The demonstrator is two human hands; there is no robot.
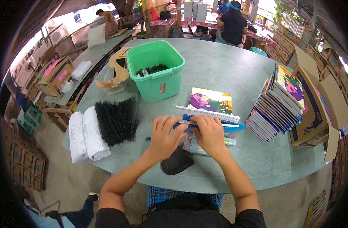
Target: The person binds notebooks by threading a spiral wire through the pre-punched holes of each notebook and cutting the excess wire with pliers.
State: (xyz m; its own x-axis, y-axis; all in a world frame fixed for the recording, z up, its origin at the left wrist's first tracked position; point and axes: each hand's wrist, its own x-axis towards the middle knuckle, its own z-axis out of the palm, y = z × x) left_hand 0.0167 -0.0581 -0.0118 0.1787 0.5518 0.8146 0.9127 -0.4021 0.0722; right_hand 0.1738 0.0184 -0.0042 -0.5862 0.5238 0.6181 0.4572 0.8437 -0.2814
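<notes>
My right hand [210, 135] grips an unfinished notebook [233, 128] with blue and white pages, its punched edge raised. At the left end of that edge, my left hand [164, 138] is curled, slightly blurred, with thumb and fingers at a thin dark binding coil [187, 122]. Part of the coil is hidden by the fingers. Behind the notebook lies a book with a colourful illustrated cover [210, 99]. Below my hands are a dark rounded pad [177, 161] and a pale green-capped tool [229, 141]. Loose black coils [117, 119] lie in a heap to the left.
A green bin [160, 85] holds more black coils. White wrapped rolls [95, 133] lie at the table's left. To the right rise a leaning stack of spiral notebooks [274, 108] and an open cardboard box [312, 114]. Another person [234, 24] sits at the far side.
</notes>
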